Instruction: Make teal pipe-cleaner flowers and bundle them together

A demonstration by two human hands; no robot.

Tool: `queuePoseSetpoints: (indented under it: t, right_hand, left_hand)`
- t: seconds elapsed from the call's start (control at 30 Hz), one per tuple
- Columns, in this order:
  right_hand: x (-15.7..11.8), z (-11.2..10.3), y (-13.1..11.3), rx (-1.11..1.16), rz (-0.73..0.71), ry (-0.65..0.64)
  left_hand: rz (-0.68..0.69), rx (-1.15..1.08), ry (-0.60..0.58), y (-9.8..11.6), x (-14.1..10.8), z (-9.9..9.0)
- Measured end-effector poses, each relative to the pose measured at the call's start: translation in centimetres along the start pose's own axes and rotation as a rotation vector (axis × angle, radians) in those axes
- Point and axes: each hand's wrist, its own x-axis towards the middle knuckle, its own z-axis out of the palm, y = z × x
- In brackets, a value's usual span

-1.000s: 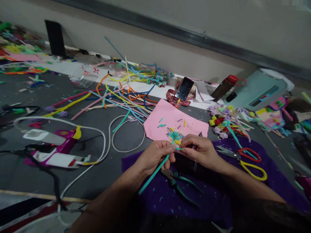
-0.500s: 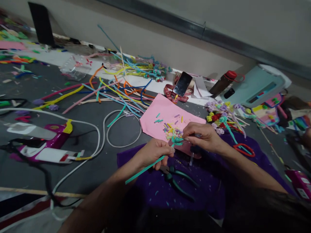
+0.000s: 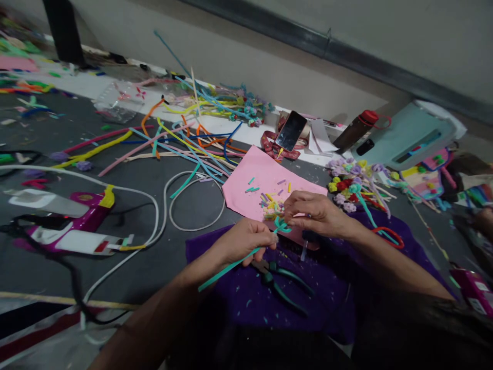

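My left hand (image 3: 246, 240) is closed on the stem of a turquoise pipe-cleaner flower (image 3: 231, 268); the stem slants down to the left and the looped head (image 3: 282, 225) sticks out past the thumb. At the right edge of that head, the fingers of my right hand (image 3: 318, 213) are pinched together on a loop, partly covering it. Behind the head, short yellow and purple pipe-cleaner pieces (image 3: 271, 205) lie heaped on a pink sheet (image 3: 246, 172). Pliers (image 3: 283, 288) with dark green handles rest just below my left hand on purple cloth (image 3: 246, 313).
Two purple-and-white glue guns (image 3: 82, 218) with white cables (image 3: 157, 216) lie on the left. Long pipe cleaners (image 3: 185, 139) spread behind. A phone (image 3: 291, 129), a brown bottle (image 3: 356, 131) with red cap, and finished flowers (image 3: 348, 185) stand or lie toward the right.
My right fingers have shifted slightly up and left around the flower's head, whose loops look more spread. My left hand keeps its hold on the stem. The view has tilted slightly.
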Motion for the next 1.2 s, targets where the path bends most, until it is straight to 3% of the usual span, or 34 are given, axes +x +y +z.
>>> queuePoseSetpoints:
  t: [0.8,1.2]
  right_hand:
    - [-0.19,0.45,0.11,-0.228,-0.033,0.040]
    - [-0.70,0.50,0.13,-0.133,-0.043,0.183]
  left_hand:
    - [0.013,-0.007,0.017,0.00,-0.05,0.00]
    - [0.016,-0.053,0.036,-0.19,0.14,-0.27]
